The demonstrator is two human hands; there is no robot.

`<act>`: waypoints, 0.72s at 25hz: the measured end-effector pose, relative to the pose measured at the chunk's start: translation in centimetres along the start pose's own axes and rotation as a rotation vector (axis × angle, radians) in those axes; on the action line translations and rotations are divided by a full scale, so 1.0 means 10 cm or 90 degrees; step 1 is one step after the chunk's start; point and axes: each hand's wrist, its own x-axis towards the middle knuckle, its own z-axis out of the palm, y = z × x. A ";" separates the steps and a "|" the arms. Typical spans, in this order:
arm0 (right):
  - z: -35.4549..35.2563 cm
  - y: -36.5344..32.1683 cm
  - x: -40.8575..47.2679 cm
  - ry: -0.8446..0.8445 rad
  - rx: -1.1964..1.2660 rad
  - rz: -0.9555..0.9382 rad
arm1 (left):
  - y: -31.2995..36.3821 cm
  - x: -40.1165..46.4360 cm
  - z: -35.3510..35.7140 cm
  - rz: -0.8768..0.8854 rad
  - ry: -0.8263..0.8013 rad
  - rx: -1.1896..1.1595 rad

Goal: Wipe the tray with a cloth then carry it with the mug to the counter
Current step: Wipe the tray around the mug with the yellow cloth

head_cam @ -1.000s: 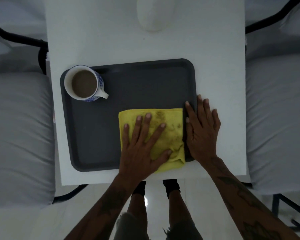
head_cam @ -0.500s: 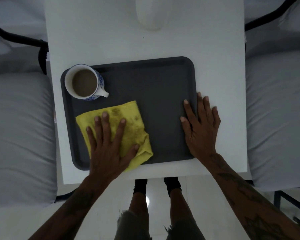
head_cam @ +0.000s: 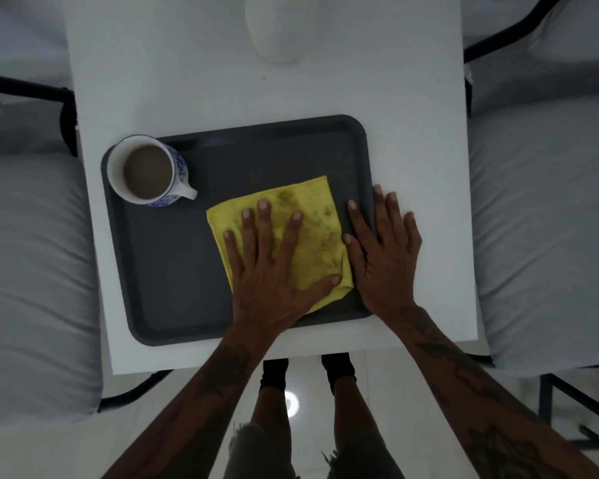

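A dark grey tray point(head_cam: 173, 271) lies on the white table point(head_cam: 187, 81). In its far left corner stands a white and blue mug point(head_cam: 149, 171) holding a brown drink. A stained yellow cloth point(head_cam: 312, 223) lies on the right half of the tray. My left hand point(head_cam: 274, 271) presses flat on the cloth with fingers spread. My right hand point(head_cam: 384, 250) lies flat over the tray's right rim, its fingers partly on the table, touching the cloth's right edge.
A white rounded object point(head_cam: 281, 25) stands at the table's far middle. Grey cushioned chairs with black frames flank the table, one on the left point(head_cam: 25, 254) and one on the right point(head_cam: 547, 219). My legs and the pale floor show below the near edge.
My left hand swept the cloth from the tray's right to its left side, then back to the right and slightly farther away. My right hand stayed on the right rim.
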 end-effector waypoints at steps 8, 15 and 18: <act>0.02 0.00 0.00 0.007 -0.004 0.005 | -0.90 -0.31 -0.21 0.044 -0.041 0.051; -0.02 -0.03 0.01 -0.013 -0.003 0.018 | -1.38 -0.43 -0.45 0.035 -0.101 0.076; -0.13 -0.10 0.03 -0.073 0.001 0.034 | -1.31 -0.43 -0.58 0.013 -0.126 -0.007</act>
